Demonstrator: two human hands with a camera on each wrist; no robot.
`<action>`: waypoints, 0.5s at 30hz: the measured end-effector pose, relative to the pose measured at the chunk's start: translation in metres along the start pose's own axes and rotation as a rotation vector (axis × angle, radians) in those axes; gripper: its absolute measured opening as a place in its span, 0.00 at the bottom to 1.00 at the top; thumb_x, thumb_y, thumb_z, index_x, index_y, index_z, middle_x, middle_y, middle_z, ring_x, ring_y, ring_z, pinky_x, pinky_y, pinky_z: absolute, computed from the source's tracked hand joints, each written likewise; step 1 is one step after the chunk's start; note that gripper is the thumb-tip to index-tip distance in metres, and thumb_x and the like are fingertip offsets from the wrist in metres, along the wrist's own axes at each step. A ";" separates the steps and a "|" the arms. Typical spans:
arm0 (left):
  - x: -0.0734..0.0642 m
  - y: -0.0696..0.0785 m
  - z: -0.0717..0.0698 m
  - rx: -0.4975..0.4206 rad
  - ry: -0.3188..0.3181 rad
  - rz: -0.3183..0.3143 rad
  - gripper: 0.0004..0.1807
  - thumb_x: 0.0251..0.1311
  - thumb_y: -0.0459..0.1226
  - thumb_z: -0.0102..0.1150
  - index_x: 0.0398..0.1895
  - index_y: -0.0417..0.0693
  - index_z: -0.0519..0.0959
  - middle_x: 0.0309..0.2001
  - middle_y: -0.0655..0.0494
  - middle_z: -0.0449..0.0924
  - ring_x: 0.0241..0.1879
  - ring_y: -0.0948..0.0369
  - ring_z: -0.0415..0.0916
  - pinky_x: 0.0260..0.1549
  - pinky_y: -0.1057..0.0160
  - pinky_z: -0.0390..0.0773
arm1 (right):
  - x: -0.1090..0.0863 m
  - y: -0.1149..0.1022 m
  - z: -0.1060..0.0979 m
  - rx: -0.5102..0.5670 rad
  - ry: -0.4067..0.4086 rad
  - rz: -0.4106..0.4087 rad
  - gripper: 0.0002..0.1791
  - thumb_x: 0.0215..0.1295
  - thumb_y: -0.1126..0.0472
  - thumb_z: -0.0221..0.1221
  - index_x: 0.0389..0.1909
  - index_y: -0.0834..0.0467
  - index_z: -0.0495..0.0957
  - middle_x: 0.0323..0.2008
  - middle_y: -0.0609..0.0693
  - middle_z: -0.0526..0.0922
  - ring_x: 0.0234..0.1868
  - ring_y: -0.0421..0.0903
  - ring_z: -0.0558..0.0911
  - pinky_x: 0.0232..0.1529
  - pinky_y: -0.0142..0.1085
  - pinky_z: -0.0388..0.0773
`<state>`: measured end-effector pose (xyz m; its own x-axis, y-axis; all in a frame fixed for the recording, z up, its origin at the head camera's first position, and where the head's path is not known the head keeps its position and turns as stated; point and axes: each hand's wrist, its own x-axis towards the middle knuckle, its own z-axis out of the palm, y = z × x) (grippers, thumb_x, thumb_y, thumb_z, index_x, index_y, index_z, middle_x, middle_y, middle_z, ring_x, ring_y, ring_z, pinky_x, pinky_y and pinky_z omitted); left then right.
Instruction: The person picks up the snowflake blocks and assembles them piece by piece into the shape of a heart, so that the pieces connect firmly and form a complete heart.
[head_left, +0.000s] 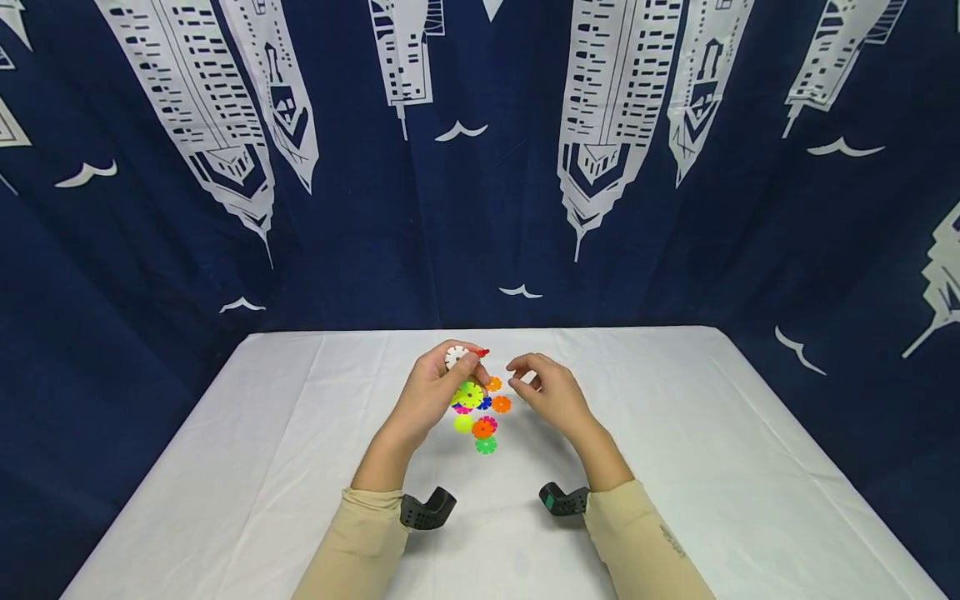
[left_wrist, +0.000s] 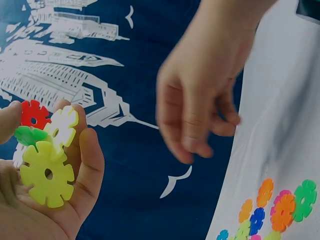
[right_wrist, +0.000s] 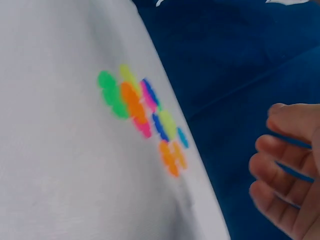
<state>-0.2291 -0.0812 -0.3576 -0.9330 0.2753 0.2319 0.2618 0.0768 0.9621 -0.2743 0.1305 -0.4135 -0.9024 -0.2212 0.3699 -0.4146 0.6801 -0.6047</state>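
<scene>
My left hand [head_left: 435, 383] holds a small cluster of notched plastic discs above the table. In the left wrist view the cluster shows a yellow disc [left_wrist: 48, 174], a pale yellow or white disc [left_wrist: 69, 125], a green disc [left_wrist: 30, 135] seen edge-on and a red disc [left_wrist: 33, 111]. Thumb and fingers curl round it; how the discs join is partly hidden. To the right, my right hand [head_left: 551, 392] hovers apart from it, fingers loosely bent and nothing between them. Below the hands lie several loose discs, among them an orange disc [head_left: 483, 428] and a green disc [head_left: 486, 445].
A white cloth covers the table [head_left: 337, 500]. Behind it hangs a dark blue curtain [head_left: 465, 225] with white building prints. Each wrist wears a black camera mount, the left mount [head_left: 428, 509] and the right mount [head_left: 564, 500].
</scene>
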 end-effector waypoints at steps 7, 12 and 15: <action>0.000 0.001 -0.001 -0.012 0.013 -0.006 0.14 0.75 0.42 0.49 0.52 0.43 0.76 0.39 0.40 0.84 0.42 0.56 0.81 0.52 0.63 0.78 | -0.001 0.018 0.016 -0.066 -0.171 0.105 0.17 0.62 0.55 0.68 0.51 0.53 0.82 0.42 0.49 0.83 0.34 0.43 0.76 0.38 0.35 0.74; 0.000 0.002 -0.001 -0.018 0.019 -0.007 0.14 0.75 0.42 0.49 0.52 0.42 0.76 0.37 0.45 0.84 0.43 0.54 0.81 0.53 0.62 0.77 | -0.003 0.023 0.023 -0.108 -0.200 0.123 0.20 0.58 0.54 0.70 0.51 0.52 0.82 0.41 0.48 0.82 0.35 0.43 0.76 0.39 0.37 0.74; 0.000 0.002 -0.002 -0.017 0.033 -0.004 0.14 0.75 0.42 0.49 0.52 0.43 0.76 0.36 0.48 0.84 0.42 0.55 0.80 0.51 0.62 0.77 | -0.004 0.026 0.027 -0.140 -0.236 0.137 0.24 0.55 0.53 0.72 0.54 0.52 0.82 0.41 0.47 0.81 0.37 0.43 0.77 0.42 0.39 0.77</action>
<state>-0.2292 -0.0826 -0.3558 -0.9416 0.2433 0.2328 0.2544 0.0611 0.9652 -0.2841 0.1304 -0.4494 -0.9580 -0.2657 0.1080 -0.2817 0.8009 -0.5284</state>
